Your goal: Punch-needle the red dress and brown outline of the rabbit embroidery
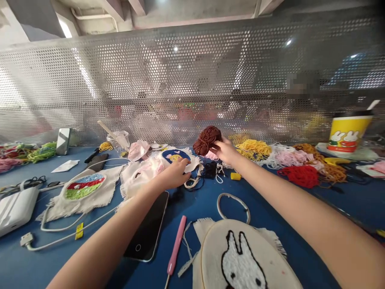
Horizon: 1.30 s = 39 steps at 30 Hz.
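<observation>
My right hand (225, 151) grips a ball of dark brown yarn (207, 140), raised above the back of the blue table. My left hand (177, 175) reaches over the table beside a round blue embroidered piece (176, 155); its fingers look loosely apart and hold nothing that I can see. Small black yarn (210, 170) lies between the hands. Closest to me is a hoop with a white rabbit outlined in black (242, 261) on cream cloth. A pink-handled punch needle (177, 245) lies left of the hoop, and a black-screened phone (150, 228) lies under my left forearm.
Yellow yarn (255, 148), red yarn (302, 176) and a yellow cup (349, 132) stand along the right back. A white power bank (18, 206), cable (51, 245) and stitched landscape (84, 186) lie left. A perforated metal screen (186, 80) closes the table's far side.
</observation>
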Each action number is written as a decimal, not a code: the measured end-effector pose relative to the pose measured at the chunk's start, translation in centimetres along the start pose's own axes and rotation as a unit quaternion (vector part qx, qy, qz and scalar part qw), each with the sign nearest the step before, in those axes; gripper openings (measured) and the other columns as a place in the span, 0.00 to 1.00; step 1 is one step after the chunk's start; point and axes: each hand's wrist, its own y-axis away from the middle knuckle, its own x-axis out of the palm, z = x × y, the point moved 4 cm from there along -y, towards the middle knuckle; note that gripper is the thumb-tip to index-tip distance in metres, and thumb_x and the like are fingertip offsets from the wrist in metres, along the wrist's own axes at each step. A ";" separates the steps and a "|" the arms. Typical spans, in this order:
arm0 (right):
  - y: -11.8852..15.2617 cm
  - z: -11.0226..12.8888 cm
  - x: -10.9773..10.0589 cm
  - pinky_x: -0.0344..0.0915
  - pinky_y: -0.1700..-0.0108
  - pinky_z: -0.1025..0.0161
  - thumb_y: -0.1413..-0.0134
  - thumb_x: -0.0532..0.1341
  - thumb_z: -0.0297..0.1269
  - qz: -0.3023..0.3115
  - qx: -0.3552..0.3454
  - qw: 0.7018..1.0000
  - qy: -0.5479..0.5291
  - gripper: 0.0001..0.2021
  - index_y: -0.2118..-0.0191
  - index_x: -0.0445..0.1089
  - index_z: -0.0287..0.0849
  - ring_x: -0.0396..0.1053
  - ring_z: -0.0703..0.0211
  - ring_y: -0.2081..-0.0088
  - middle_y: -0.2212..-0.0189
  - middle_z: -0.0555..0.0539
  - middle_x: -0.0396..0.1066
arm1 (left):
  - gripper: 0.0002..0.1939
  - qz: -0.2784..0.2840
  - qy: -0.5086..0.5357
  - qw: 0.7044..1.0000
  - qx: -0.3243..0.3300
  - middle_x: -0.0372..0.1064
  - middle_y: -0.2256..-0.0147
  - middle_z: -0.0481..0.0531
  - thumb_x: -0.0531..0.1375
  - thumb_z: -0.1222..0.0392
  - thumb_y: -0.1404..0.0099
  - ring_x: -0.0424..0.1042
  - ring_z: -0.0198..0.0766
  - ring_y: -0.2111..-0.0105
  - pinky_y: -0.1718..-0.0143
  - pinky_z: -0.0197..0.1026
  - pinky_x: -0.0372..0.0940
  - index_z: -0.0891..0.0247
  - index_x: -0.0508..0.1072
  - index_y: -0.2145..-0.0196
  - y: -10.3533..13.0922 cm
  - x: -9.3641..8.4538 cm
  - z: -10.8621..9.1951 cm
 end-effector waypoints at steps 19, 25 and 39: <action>13.5 4.6 -3.2 0.54 0.81 0.68 0.56 0.55 0.44 0.089 0.017 0.996 0.020 0.13 0.79 0.61 0.39 0.54 0.69 0.85 0.89 0.55 0.55 | 0.16 -0.154 0.109 0.982 -0.030 0.67 0.66 0.54 0.55 0.59 0.51 0.67 0.42 0.64 0.64 0.42 0.62 0.65 0.62 0.63 -0.9 1.2 -6.1; 12.3 6.5 -6.7 0.55 0.72 0.65 0.57 0.58 0.38 0.006 -0.072 0.990 0.124 0.11 0.83 0.65 0.39 0.58 0.66 0.79 0.85 0.52 0.61 | 0.16 -0.121 0.018 0.991 0.046 0.66 0.63 0.54 0.54 0.65 0.51 0.64 0.43 0.61 0.59 0.44 0.58 0.64 0.64 0.61 -0.7 -0.1 -7.7; 9.9 8.2 -15.7 0.62 0.63 0.62 0.44 0.41 0.31 -0.082 0.002 0.994 -0.068 0.19 0.86 0.51 0.40 0.65 0.63 0.58 0.58 0.41 0.66 | 0.19 -0.147 0.119 0.982 -0.006 0.66 0.65 0.52 0.56 0.60 0.50 0.66 0.40 0.64 0.63 0.42 0.61 0.66 0.61 0.59 -0.9 -1.8 -5.4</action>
